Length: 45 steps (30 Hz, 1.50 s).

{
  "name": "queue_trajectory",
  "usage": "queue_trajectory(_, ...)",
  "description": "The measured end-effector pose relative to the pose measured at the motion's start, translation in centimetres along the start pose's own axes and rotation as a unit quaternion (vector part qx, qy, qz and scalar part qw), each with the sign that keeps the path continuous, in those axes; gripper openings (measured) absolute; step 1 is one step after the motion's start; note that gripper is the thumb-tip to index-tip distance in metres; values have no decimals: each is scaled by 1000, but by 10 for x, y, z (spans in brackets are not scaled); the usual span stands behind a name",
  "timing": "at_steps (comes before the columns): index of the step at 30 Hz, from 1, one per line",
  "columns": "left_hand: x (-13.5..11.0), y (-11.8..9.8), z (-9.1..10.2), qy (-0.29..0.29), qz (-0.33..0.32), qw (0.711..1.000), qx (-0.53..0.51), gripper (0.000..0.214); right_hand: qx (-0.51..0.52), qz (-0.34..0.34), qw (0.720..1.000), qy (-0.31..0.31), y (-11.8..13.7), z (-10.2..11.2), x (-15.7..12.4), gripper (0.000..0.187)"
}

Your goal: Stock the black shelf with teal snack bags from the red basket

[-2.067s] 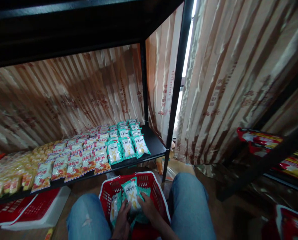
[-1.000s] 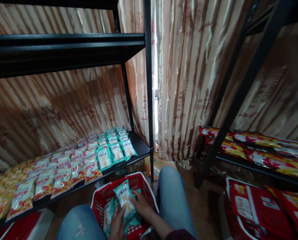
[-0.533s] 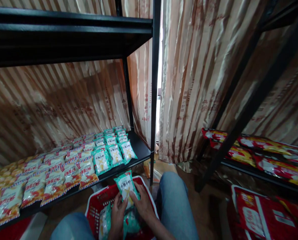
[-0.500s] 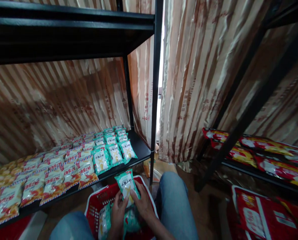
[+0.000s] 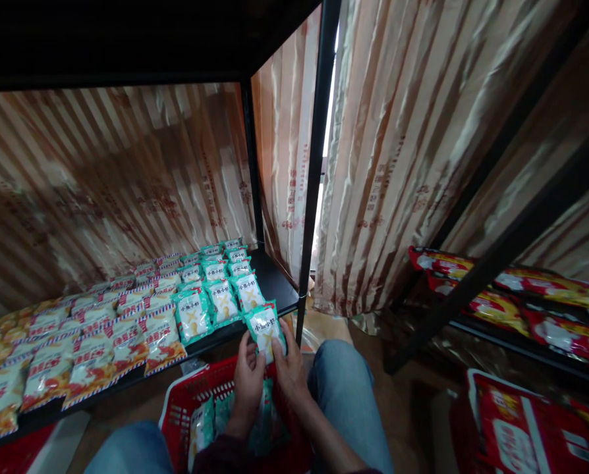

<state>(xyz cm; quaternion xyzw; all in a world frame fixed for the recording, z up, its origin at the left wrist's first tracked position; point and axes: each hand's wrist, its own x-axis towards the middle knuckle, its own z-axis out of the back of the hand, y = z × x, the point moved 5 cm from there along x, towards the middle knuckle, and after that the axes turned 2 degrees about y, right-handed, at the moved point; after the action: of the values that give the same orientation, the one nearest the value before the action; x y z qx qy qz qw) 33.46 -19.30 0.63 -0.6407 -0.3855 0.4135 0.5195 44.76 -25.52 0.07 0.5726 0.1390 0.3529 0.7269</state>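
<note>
A green and white snack bag [image 5: 265,327] is held up between my two hands, its printed front towards me. My right hand [image 5: 291,375] grips its right side, thumb across the front and fingers behind. Curled at the bag's lower left edge is my left hand [image 5: 248,385], its fingers partly hidden. Below them, a red basket [image 5: 176,405] with a white rim stands between my knees, containing more green bags [image 5: 203,424]. Just beyond the held bag, rows of matching green bags [image 5: 193,316] lie on the black shelf [image 5: 277,286].
Left of the green bags lie rows of white and orange snack bags [image 5: 91,359]. A black shelf post [image 5: 310,230] rises close to my right hand. At the right, red and yellow bags [image 5: 477,309] lie on another shelf, above a basket of red packages [image 5: 532,421].
Both hands have moved up and forward with the snack bag, from above the basket to near the shelf's front edge. My view has tilted down slightly.
</note>
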Motion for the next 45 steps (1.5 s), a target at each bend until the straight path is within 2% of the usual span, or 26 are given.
queue_trajectory(5, 14, -17, -22, 26, -39, 998, 29, 60, 8, 43, 997, -58, 11, 15, 28, 53)
queue_trajectory(9, 27, -29, -36, 31, -70, 995, 58, 59, 3, 51, 996, -75, 18, 21, 51, 51)
queue_trajectory(14, 49, -38, -48, 38, -67, 994, 71, 57, 10, 72, 993, -93, 26, 24, 78, 41)
queue_trajectory(18, 62, -54, -60, 59, -83, 992, 77, 50, 15, 74, 992, -97, 34, 25, 101, 36)
queue_trajectory(22, 73, -72, -71, 67, -82, 989, 104, 49, 15, 74, 992, -102, 41, 23, 121, 33)
queue_trajectory(25, 83, -83, -78, 50, -84, 985, 144, 50, 11, 78, 992, -103, 43, 22, 136, 33)
queue_trajectory(34, 115, -104, -102, 42, -64, 965, 250, 56, -31, 106, 988, -111, 45, 18, 174, 39)
queue_trajectory(45, 161, -106, -112, 15, -48, 959, 277, 50, -61, 190, 971, -131, 36, -4, 204, 39)
